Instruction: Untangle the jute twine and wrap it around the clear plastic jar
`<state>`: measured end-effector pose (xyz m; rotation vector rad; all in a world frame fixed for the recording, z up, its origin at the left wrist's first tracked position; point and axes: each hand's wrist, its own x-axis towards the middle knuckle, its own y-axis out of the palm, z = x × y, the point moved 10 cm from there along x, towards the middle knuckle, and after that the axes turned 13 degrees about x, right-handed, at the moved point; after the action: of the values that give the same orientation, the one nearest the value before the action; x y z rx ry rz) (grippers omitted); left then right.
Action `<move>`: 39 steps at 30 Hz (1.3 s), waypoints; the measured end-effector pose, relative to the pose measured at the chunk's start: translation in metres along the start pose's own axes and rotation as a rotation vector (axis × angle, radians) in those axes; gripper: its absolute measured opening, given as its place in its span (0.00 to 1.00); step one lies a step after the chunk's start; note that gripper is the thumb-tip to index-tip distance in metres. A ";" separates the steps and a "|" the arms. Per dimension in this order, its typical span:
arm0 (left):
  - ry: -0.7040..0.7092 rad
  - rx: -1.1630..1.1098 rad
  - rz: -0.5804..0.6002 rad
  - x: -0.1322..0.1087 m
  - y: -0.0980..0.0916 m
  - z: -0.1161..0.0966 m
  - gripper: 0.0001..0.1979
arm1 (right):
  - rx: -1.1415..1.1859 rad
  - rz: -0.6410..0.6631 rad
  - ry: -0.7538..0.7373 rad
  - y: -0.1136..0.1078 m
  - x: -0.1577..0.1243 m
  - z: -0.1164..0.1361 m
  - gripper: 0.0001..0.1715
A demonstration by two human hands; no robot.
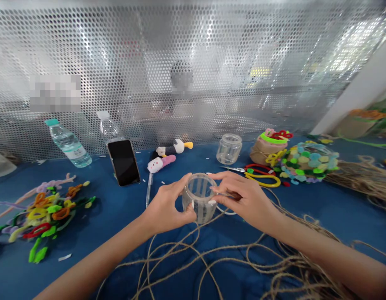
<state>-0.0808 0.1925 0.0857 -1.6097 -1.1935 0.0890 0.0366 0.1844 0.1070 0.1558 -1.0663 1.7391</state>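
Note:
A clear glass jar (204,208) with pale vertical strips down its side stands in front of me, mouth upward. My left hand (170,204) grips it from the left, thumb on the front and fingers near the rim. On the right side, the fingertips and thumb of my right hand (242,196) press against the jar at rim and wall. Whether they also pinch a strip edge, I cannot tell. Brown twine (300,277) lies in loose loops below the jar, and one strand passes close to its base.
Scissors (263,179), another glass jar (229,149), a wrapped jar (264,151) and a pompom-covered one (310,162) are at right. A phone (123,162), water bottle (70,146), pen (149,189) and colourful pipe-cleaner pieces (44,212) lie left. Perforated metal (193,54) borders the back.

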 end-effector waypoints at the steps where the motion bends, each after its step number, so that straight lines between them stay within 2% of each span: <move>1: 0.005 0.005 -0.001 0.000 0.001 0.000 0.32 | -0.002 0.000 -0.002 0.000 0.000 0.000 0.10; 3: 0.018 0.026 -0.021 -0.001 0.001 0.000 0.31 | -0.005 0.001 -0.002 0.000 -0.001 0.000 0.11; 7: -0.079 0.130 -0.186 -0.003 -0.016 0.017 0.21 | 0.026 0.049 0.031 0.004 -0.001 -0.006 0.05; 9: -0.063 0.144 -0.143 -0.002 -0.016 0.017 0.20 | 0.031 0.049 0.058 0.005 -0.001 -0.010 0.02; 11: -0.024 0.143 -0.038 -0.001 -0.010 0.014 0.21 | 0.016 0.037 0.056 0.004 -0.001 -0.012 0.03; 14: -0.042 0.156 0.031 -0.003 -0.005 0.013 0.30 | -0.013 0.022 -0.002 0.004 -0.001 -0.007 0.03; 16: -0.036 0.122 0.040 -0.004 -0.002 0.010 0.35 | -0.025 0.014 -0.022 0.004 -0.002 -0.004 0.03; 24: -0.032 -0.093 0.064 0.000 0.000 0.001 0.30 | -0.007 0.024 0.005 0.004 -0.001 -0.003 0.04; 30: -0.046 -0.085 0.026 -0.002 -0.001 0.000 0.31 | 0.028 0.019 0.026 0.005 -0.001 -0.008 0.04; 39: -0.034 -0.059 0.044 -0.002 -0.002 -0.002 0.31 | 0.058 0.018 0.030 0.007 -0.001 -0.011 0.05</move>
<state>-0.0817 0.1895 0.0866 -1.6922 -1.1968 0.1102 0.0356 0.1906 0.0962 0.1563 -0.9989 1.7843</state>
